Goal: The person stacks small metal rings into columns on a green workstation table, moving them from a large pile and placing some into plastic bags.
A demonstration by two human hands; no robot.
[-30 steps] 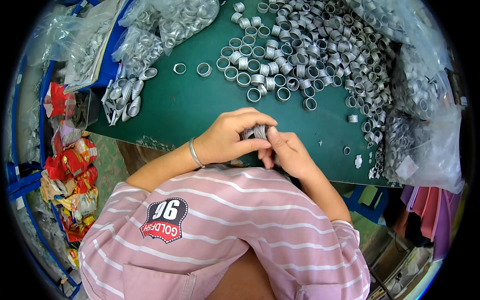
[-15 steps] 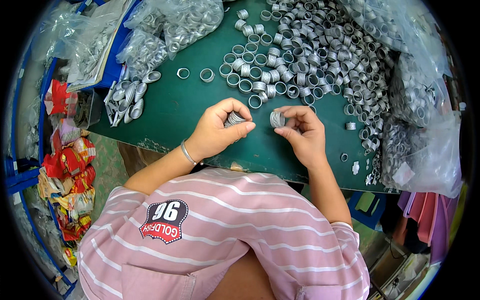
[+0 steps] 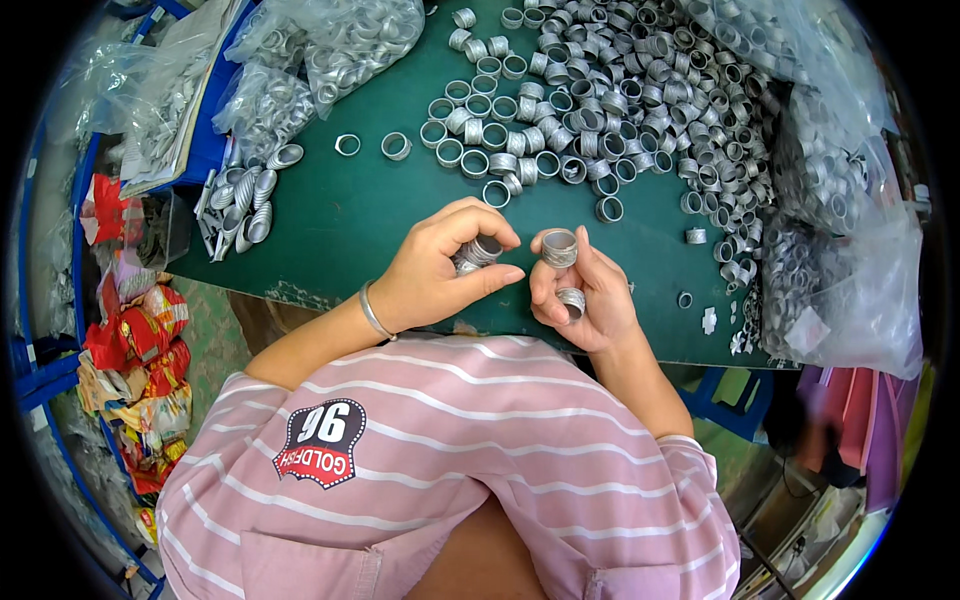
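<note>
Near the table's front edge, my left hand (image 3: pixel 440 265) is curled around a few grey metal rings (image 3: pixel 478 252), thumb below and fingers above; their exact number is hidden. Just to its right, my right hand (image 3: pixel 590 290) is turned with its palm partly up. Between its thumb and fingertips it pinches one metal ring (image 3: pixel 559 249), ribbed on the outside. A second metal ring (image 3: pixel 571 302) rests lower in the same hand, against the curled fingers. Two separate rings, one a thin band (image 3: pixel 347 145) and one wider (image 3: pixel 396 146), lie on the green table (image 3: pixel 350 220) beyond my left hand.
A large heap of rings (image 3: pixel 640 90) spreads over the far and right table. Clear bags of metal parts (image 3: pixel 835 250) stand at the right edge, others (image 3: pixel 365 45) at far left. Oval metal pieces (image 3: pixel 240 205) lie left, beside a blue bin (image 3: pixel 215 135).
My right hand has turned palm-up, and a second ring now shows in it. Both hands stay close together. The view has shifted slightly, and one ring now lies apart below the heap.
</note>
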